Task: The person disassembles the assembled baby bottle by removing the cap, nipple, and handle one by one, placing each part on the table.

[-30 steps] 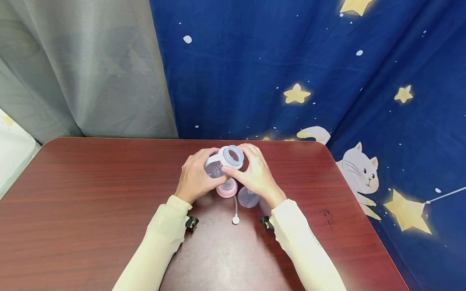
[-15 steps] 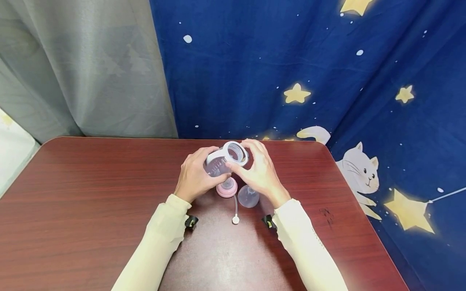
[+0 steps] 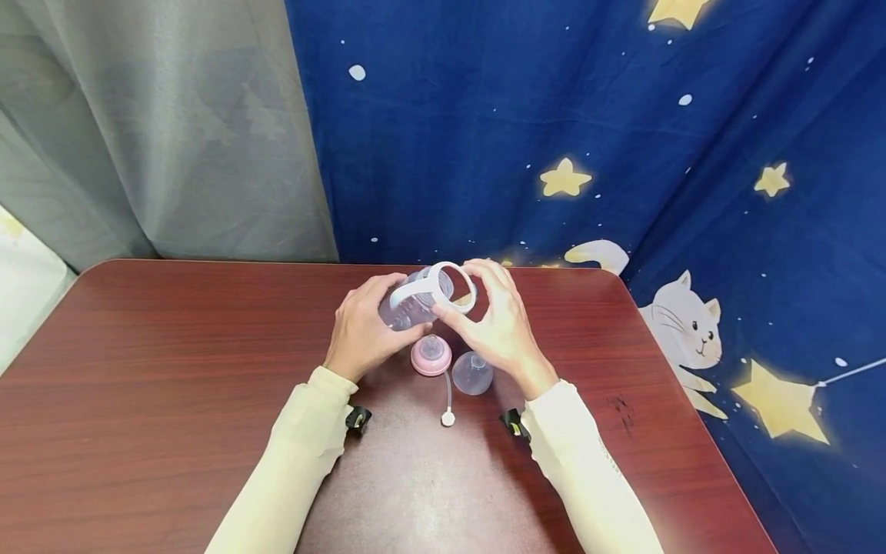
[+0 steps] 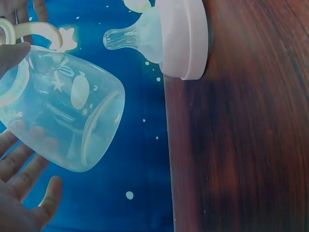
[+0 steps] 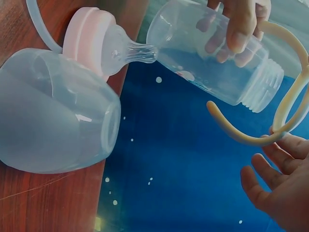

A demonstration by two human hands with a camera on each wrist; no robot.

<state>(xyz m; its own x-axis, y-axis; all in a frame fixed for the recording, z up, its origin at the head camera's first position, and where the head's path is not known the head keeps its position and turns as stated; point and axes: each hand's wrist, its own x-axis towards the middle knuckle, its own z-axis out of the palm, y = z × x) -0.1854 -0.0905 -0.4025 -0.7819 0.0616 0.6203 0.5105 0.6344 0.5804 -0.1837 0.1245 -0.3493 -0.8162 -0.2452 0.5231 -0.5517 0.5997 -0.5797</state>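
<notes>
A clear baby bottle [image 3: 407, 314] with printed marks is held tilted above the table by my left hand [image 3: 363, 327]. Its threaded neck [image 5: 264, 87] has no cap on it. My right hand [image 3: 504, 327] pinches a white two-handled bottle grip ring [image 3: 417, 288], which stands off the neck, beyond the bottle's mouth in the right wrist view. Below the hands, a teat in a pink collar [image 3: 431, 358] stands upright on the table, a thin straw [image 3: 449, 392] with a white weighted end beside it. To its right is a translucent dome cover [image 3: 474, 375].
The dark red wooden table [image 3: 208, 400] extends to both sides. Behind it hang a grey curtain [image 3: 228, 138] and a blue star-patterned curtain [image 3: 450, 138], close to the far edge. Small black wrist devices [image 3: 358, 419] sit at both cuffs.
The grip ring has come off the bottle's neck, drawn up and to the right by my right hand. My left hand has shifted slightly left with the bottle. The parts on the table stay put.
</notes>
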